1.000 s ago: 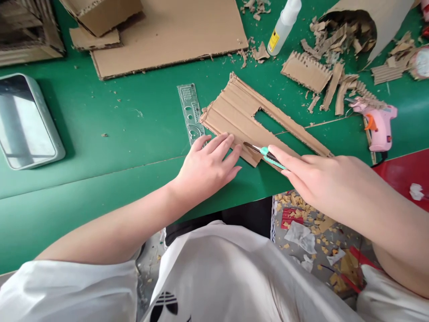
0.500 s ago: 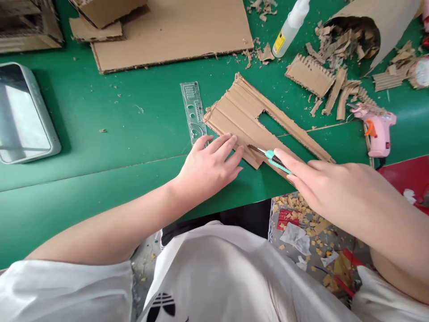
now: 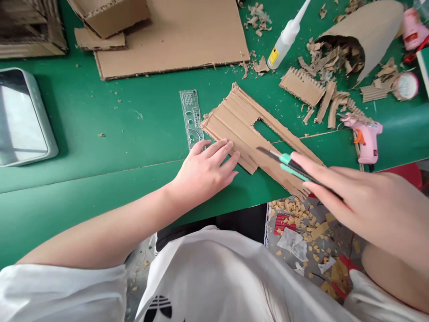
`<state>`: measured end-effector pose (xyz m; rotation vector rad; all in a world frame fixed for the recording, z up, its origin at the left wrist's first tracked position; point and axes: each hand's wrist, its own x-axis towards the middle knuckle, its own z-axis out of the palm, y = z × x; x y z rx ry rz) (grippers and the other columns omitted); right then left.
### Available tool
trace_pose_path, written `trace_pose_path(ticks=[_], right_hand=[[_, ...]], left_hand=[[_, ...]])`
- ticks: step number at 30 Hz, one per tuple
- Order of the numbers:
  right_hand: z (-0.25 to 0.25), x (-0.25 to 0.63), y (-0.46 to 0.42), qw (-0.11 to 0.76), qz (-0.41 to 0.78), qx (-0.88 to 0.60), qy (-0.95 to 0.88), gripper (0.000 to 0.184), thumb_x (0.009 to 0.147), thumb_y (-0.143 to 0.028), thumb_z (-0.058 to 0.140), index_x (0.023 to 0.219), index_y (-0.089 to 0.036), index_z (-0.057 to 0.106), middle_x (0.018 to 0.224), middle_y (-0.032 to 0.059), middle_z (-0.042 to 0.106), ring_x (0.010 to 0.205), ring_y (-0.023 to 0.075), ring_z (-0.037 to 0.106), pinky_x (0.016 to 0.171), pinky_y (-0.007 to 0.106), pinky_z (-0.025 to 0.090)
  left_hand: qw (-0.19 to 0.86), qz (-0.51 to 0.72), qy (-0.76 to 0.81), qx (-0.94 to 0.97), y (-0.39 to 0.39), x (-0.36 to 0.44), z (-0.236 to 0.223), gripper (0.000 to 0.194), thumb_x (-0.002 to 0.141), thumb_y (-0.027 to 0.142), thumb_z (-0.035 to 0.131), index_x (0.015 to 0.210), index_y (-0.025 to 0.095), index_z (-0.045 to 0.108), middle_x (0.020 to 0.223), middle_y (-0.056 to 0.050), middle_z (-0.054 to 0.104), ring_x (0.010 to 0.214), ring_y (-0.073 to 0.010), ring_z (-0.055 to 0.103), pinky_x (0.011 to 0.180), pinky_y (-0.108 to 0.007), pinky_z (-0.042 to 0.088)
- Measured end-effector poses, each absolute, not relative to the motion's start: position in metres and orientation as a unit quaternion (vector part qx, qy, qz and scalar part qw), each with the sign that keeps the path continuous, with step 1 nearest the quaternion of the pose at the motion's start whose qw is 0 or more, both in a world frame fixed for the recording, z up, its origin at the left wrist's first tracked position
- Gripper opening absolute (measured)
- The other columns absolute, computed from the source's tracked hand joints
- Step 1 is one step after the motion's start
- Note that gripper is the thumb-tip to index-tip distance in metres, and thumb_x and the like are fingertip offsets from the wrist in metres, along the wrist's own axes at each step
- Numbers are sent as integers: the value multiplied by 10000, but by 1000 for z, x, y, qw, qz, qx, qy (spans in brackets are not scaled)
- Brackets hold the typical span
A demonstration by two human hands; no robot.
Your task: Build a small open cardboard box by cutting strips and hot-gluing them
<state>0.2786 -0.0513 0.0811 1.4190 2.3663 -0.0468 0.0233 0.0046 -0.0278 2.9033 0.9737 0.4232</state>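
Observation:
A notched piece of corrugated cardboard [image 3: 234, 120] lies on the green table [image 3: 100, 134] near its front edge. My left hand [image 3: 204, 170] rests flat on the cardboard's near left corner, fingers stretched out. My right hand [image 3: 362, 205] grips a teal utility knife [image 3: 286, 162]. The knife's blade points left and hovers over the cardboard's lower strip. A clear plastic ruler [image 3: 191, 117] lies just left of the cardboard, beside my left fingertips.
A large cardboard sheet [image 3: 174, 36] and box pieces lie at the back. A glue bottle [image 3: 284, 38], cardboard scraps, a paper cone of scraps [image 3: 365, 31] and a pink glue gun [image 3: 365, 138] sit at the right. A tablet [image 3: 20, 120] lies at the left. Scraps litter the floor.
My right hand has drawn the knife back to the right along the cardboard, away from my left hand. My left hand stays flat on the corner.

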Motion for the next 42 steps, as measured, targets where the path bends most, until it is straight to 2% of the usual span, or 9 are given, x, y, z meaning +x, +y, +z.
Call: trace_pose_path(ticks=[2, 6, 20, 25, 32, 42], right_hand=[[81, 278, -48, 183, 14, 511, 840, 498, 966, -270, 219, 1439, -239, 373, 820, 55, 716, 518, 194, 575, 434, 311, 209], [65, 267, -39, 170, 14, 528, 832, 509, 951, -320, 367, 1458, -289, 331, 675, -7, 668, 479, 163, 568, 445, 280, 228], [49, 258, -32, 156, 6, 509, 846, 514, 923, -288, 430, 1435, -285, 383, 676, -22, 670, 482, 133, 564, 455, 265, 207], [47, 259, -33, 139, 11, 505, 852, 508, 926, -294, 428, 1432, -265, 393, 590, -36, 614, 444, 128, 523, 456, 261, 208], [46, 257, -31, 138, 15, 503, 853, 508, 923, -282, 432, 1430, -274, 397, 598, -31, 618, 433, 118, 496, 465, 257, 212], [46, 252, -33, 165, 14, 524, 836, 535, 912, -263, 430, 1443, -287, 370, 637, -18, 653, 469, 133, 541, 458, 266, 181]], left_hand=[[23, 131, 323, 937, 4, 23, -27, 304, 929, 284, 488, 1174, 155, 612, 1236, -169, 616, 1160, -303, 582, 919, -473, 454], [2, 110, 338, 935, 4, 22, -25, 304, 927, 326, 498, 1177, 196, 609, 1252, -162, 603, 1182, -305, 562, 919, -470, 453], [-24, 133, 322, 937, 5, 22, -27, 290, 927, 322, 495, 1142, 171, 618, 1221, -168, 624, 1143, -303, 595, 878, -462, 481], [-21, 134, 321, 937, 5, 22, -28, 296, 929, 322, 494, 1154, 172, 612, 1223, -169, 621, 1151, -304, 588, 886, -458, 472], [-32, 133, 319, 938, 6, 22, -28, 289, 926, 325, 497, 1144, 177, 616, 1219, -159, 629, 1137, -293, 600, 871, -446, 486], [-24, 127, 322, 938, 5, 23, -27, 292, 923, 317, 503, 1152, 173, 614, 1232, -162, 626, 1150, -297, 596, 881, -455, 493]])
